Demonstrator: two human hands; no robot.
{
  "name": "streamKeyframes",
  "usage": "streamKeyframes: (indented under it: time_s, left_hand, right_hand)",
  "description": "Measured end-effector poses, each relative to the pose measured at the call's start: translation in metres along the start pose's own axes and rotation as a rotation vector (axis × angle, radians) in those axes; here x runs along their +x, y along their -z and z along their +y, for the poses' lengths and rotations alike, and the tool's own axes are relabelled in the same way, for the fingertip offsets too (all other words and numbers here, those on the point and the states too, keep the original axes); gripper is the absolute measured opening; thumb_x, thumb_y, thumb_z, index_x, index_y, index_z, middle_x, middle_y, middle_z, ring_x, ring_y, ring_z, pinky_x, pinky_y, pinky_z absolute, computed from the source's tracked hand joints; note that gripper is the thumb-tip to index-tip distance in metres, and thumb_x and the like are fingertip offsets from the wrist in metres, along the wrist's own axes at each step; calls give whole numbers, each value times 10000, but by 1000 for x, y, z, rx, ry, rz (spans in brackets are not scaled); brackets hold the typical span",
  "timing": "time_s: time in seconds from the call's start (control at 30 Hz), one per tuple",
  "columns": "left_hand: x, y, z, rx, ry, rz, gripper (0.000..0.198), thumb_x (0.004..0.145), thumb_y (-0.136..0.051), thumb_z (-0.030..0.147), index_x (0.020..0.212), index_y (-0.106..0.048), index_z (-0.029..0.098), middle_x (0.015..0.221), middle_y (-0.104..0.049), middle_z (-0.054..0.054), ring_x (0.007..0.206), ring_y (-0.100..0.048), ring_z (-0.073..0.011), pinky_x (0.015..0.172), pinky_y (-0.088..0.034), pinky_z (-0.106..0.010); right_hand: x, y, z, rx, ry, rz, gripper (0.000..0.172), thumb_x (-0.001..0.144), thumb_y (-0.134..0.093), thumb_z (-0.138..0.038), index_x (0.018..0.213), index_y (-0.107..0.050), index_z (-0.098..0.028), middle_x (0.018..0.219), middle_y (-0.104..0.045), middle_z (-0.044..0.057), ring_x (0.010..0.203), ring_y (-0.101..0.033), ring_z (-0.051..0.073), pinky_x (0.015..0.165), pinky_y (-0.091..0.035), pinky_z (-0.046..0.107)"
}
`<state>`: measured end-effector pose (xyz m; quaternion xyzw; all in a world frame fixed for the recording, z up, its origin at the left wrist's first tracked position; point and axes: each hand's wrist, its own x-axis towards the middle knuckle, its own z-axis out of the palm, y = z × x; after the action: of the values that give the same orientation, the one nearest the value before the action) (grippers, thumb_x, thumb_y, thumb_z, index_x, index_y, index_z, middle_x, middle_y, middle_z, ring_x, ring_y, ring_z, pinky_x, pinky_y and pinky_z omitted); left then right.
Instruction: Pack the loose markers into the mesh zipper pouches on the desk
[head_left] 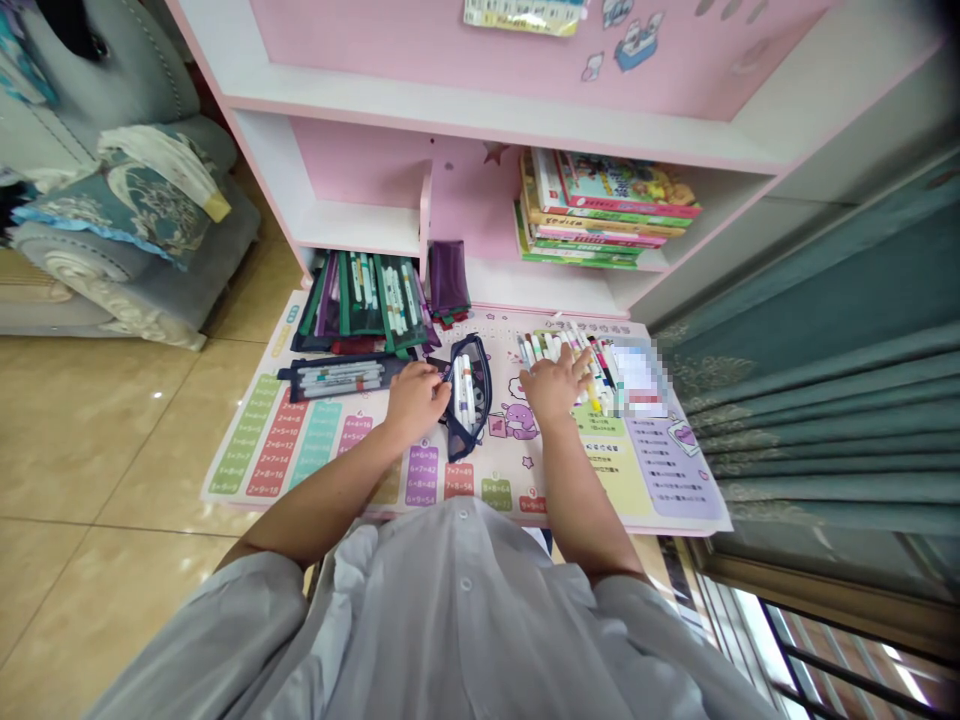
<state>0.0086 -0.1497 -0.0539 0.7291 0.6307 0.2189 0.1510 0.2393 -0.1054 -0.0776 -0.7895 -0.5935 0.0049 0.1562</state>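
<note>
My left hand (417, 400) grips the left edge of a dark mesh pencil pouch (484, 385), which gapes at the top. Several white markers (464, 390) lie inside that pouch. Fingers spread, my right hand (553, 386) rests over a loose pile of markers (598, 372) on the right of the desk; whether it pinches one I cannot make out. Just left of my left hand lies a filled navy mesh pouch (341, 378). Behind it, green and purple mesh pouches with markers (367, 295) are laid in an overlapping row.
A printed mat (322, 450) covers the desk. A purple pouch (448, 277) leans by the shelf divider. Stacked books (600, 215) sit on the shelf at the back right. A teal curtain (817, 350) hangs at the right, and an armchair (142, 190) stands at the left.
</note>
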Motion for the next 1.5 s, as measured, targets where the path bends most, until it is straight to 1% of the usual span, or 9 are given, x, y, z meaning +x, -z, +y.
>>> streamKeyframes:
  time_s: [0.3,0.47,0.57,0.7,0.87,1.03,1.23,1.37,1.5]
  left_hand:
    - [1,-1,-2,-9,-3,6,275,886,-521,299,734,-725,194,1114,-699,-74,1146,-590,-258,1017,-465,-419]
    - [1,-2,-4,-22,-12,10,284,890,-510,308,750,-730,197,1106,-698,-76,1154,-582,-264,1016,-464,-434]
    - [0,-2,-3,-20,-6,10,280,887,-514,306,738,-725,198,1099,-697,-74,1148,-584,-263,1013,-465,-434]
    - [0,-1,-2,-19,-5,7,287,887,-509,300,719,-718,196,1093,-698,-78,1137,-589,-259,1013,-466,-428]
    - [0,-1,-2,-19,-7,2,285,887,-516,302,717,-720,197,1079,-699,-81,1137,-592,-261,1001,-473,-422]
    - [1,-2,-2,-6,12,1,267,888,-528,297,751,-731,192,1110,-698,-80,1141,-596,-256,1011,-471,-415]
    - [1,-1,-1,3,15,-5,264,884,-531,298,740,-728,195,1118,-697,-75,1134,-594,-252,1019,-469,-415]
    - [1,-1,-1,2,10,-1,265,886,-528,305,742,-725,202,1115,-697,-74,1134,-591,-248,1019,-465,-406]
    - [1,-2,-2,-3,3,6,268,887,-520,311,751,-727,206,1105,-699,-76,1134,-590,-250,1017,-464,-411]
  right_hand:
    - [-4,4,-3,-86,35,-73,279,794,-557,-272,925,-731,-97,1564,-321,175,1480,-80,457,1097,-176,740]
    - [0,-1,2,-121,10,-144,223,779,-575,-263,818,-733,-111,1556,-348,173,1475,-80,472,1074,-158,772]
    - [2,-4,3,-80,1,-116,214,767,-581,-254,798,-730,-104,1527,-383,189,1466,-110,472,1074,-164,766]
    - [0,-2,1,51,27,-92,166,713,-618,-254,736,-710,-117,1475,-446,194,1449,-172,468,1075,-157,767]
    - [-13,9,-11,408,73,31,145,706,-608,-271,598,-632,-178,1416,-534,125,1446,-245,400,1123,-195,691]
    - [-36,13,-32,604,249,-119,136,686,-622,-239,559,-594,-199,1421,-545,93,1467,-255,338,1178,-213,565]
    - [-50,11,-50,547,303,-245,135,677,-665,-215,560,-603,-187,1474,-491,99,1499,-172,350,1184,-185,557]
    - [-50,9,-53,489,301,-238,130,738,-669,-247,626,-658,-182,1499,-459,99,1516,-100,347,1180,-192,558]
    - [-51,4,-53,468,347,-210,159,774,-691,-296,657,-678,-189,1500,-452,97,1512,-111,351,1167,-215,572]
